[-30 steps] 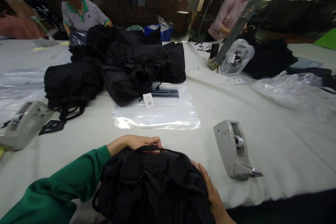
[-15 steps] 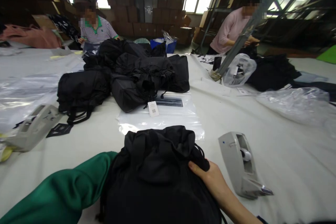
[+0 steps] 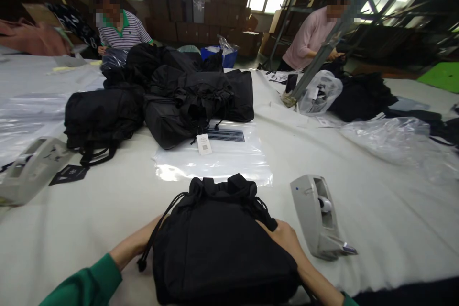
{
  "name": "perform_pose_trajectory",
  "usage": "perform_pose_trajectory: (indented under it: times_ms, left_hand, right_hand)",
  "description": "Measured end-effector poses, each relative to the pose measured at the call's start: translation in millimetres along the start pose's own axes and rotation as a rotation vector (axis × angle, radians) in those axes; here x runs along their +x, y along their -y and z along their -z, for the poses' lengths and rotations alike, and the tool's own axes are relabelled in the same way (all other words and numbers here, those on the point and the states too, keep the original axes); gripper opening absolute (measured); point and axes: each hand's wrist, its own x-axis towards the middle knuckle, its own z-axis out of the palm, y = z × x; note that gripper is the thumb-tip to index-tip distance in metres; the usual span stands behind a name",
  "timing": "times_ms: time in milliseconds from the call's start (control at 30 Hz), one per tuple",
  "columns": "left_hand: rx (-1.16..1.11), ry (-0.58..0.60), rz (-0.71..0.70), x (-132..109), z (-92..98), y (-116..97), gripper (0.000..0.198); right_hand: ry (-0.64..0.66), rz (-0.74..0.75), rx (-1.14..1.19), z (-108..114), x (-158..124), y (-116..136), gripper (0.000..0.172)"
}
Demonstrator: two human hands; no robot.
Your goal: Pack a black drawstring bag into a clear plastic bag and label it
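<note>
A black drawstring bag stands at the front of the white table, its gathered top facing away from me. My right hand grips its right side near the cords. My left hand is at the left side, its fingers hidden behind the bag. A cord with a knotted end hangs over my left wrist. Just beyond the bag lies a clear plastic sheet, and a white tag rests on it beside a pile of black bags.
Tape dispensers stand at right and left. A black card lies by the left one. Clear plastic and dark cloth are at the right, near a slanted metal post. Two people stand across the table.
The bag has turned and tilted, showing a smoother face and its left cord. My left forearm has come into view, with the green sleeve lower. The whole view has shifted slightly.
</note>
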Motion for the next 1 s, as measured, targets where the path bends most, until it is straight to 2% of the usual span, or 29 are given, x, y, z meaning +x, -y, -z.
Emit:
perform_pose_trajectory:
  times_ms: [67, 133, 167, 200, 233, 300, 367, 467, 500, 567, 633, 767, 867, 933, 1000]
  left_hand:
    - [0.183, -0.149, 0.016, 13.5, 18.2, -10.2, 0.045]
    - [0.352, -0.301, -0.113, 30.1, 29.5, -34.5, 0.055]
    - [0.393, -0.284, -0.218, 38.6, 29.7, -49.4, 0.061]
    - [0.416, -0.189, -0.32, 46.9, 26.1, -64.3, 0.065]
    - [0.439, -0.043, -0.4, 54.7, 19.4, -77.9, 0.064]
    - [0.473, 0.212, -0.499, 68.1, 2.2, -96.9, 0.049]
    - [0.534, 0.303, -0.574, 77.8, -10.9, -103.0, 0.033]
    - [0.66, 0.291, -0.645, 84.4, -12.3, -94.8, 0.026]
    - [0.695, 0.293, -0.651, 85.5, -9.5, -90.0, 0.025]
    - [0.746, 0.292, -0.64, 88.5, -4.6, -79.5, 0.023]
    - [0.796, 0.268, -0.609, 95.2, -5.4, -68.1, 0.023]
    - [0.874, 0.186, -0.489, 115.7, -25.6, -43.1, 0.025]
    - [0.889, 0.148, -0.422, 123.4, -37.0, -29.8, 0.027]
    - [0.863, 0.167, -0.417, 122.1, -34.5, -27.3, 0.025]
    - [0.815, 0.21, -0.424, 118.5, -25.3, -30.1, 0.025]
  right_hand:
    - [-0.008, 0.055, -0.119, 2.5, 1.9, -3.1, 0.044]
    - [-0.072, 0.131, -0.259, 8.8, 6.4, -2.1, 0.047]
    - [-0.137, 0.208, -0.314, 13.0, 10.3, 1.4, 0.054]
    - [-0.213, 0.318, -0.349, 17.6, 15.5, 7.4, 0.061]
    - [-0.289, 0.451, -0.363, 22.4, 21.9, 16.2, 0.064]
    - [-0.378, 0.724, -0.378, 31.8, 36.6, 41.2, 0.06]
    - [-0.298, 0.953, -0.456, 39.6, 50.2, 71.0, 0.047]
    - [0.006, 1.234, -0.63, 46.0, 60.1, 106.0, 0.02]
    - [0.083, 1.29, -0.663, 46.1, 60.7, 111.4, 0.019]
    - [0.139, 1.323, -0.682, 42.8, 61.2, 111.4, 0.024]
    - [0.134, 1.26, -0.621, 33.3, 64.8, 99.1, 0.027]
    - [0.141, 1.017, -0.415, -1.7, 82.3, 61.3, 0.022]
    - [0.114, 0.955, -0.39, -22.1, 90.2, 40.2, 0.023]
    - [0.12, 0.955, -0.351, -22.5, 89.3, 32.6, 0.027]
    - [0.129, 0.945, -0.266, -12.8, 85.5, 31.0, 0.033]
